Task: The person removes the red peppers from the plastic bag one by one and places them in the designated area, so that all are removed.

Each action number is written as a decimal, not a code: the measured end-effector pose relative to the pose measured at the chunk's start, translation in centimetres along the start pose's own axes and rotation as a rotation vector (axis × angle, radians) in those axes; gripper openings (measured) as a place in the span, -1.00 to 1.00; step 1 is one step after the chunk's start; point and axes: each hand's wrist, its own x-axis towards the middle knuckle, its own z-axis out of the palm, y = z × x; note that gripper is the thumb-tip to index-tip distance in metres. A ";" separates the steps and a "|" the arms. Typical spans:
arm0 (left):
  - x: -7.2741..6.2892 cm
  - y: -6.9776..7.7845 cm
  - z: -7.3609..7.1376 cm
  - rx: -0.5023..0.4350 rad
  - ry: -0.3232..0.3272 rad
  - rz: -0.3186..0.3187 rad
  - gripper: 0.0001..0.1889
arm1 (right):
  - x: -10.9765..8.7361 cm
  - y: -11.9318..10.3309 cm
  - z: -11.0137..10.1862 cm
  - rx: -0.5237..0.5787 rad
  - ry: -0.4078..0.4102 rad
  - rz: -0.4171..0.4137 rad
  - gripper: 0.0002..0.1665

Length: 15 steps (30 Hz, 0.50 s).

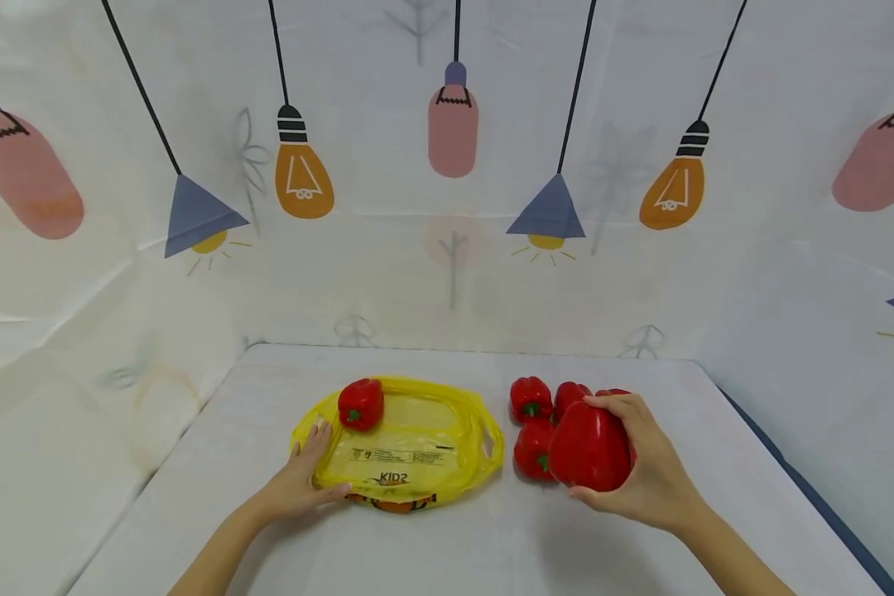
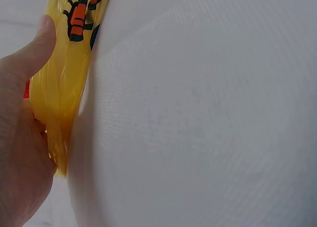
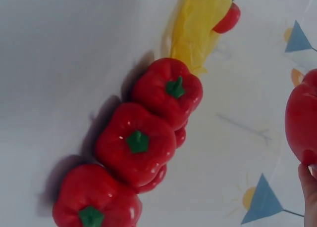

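My right hand (image 1: pixel 651 468) grips a red bell pepper (image 1: pixel 590 447) between thumb and fingers, raised above the table. At the right border of the right wrist view, that held pepper (image 3: pixel 301 120) shows with a fingertip (image 3: pixel 309 187) on it. My left hand (image 1: pixel 301 472) rests against the near left edge of a flat yellow plastic bag (image 1: pixel 417 414), thumb and fingers spread. Another red bell pepper (image 1: pixel 361 404) lies on the bag's far left part. In the left wrist view the thumb (image 2: pixel 37 49) lies along the yellow bag (image 2: pixel 67 88); the other fingers are partly hidden.
Several red bell peppers (image 1: pixel 531 399) stand grouped on the white table (image 1: pixel 447 546), right of the bag; the held one partly hides them. The nearest (image 1: pixel 534 449) shows a green stem. A white cloth backdrop (image 1: pixel 387 273) printed with lamps rises behind the table.
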 end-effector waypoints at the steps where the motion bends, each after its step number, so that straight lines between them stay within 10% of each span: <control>1: 0.0 0.0 0.0 0.002 0.002 0.002 0.13 | -0.1 0.0 -0.1 -0.005 -0.005 0.003 0.25; 15: 0.0 0.0 -0.1 0.011 0.012 0.033 0.12 | -1.7 0.5 -0.4 -0.046 -0.028 0.048 0.24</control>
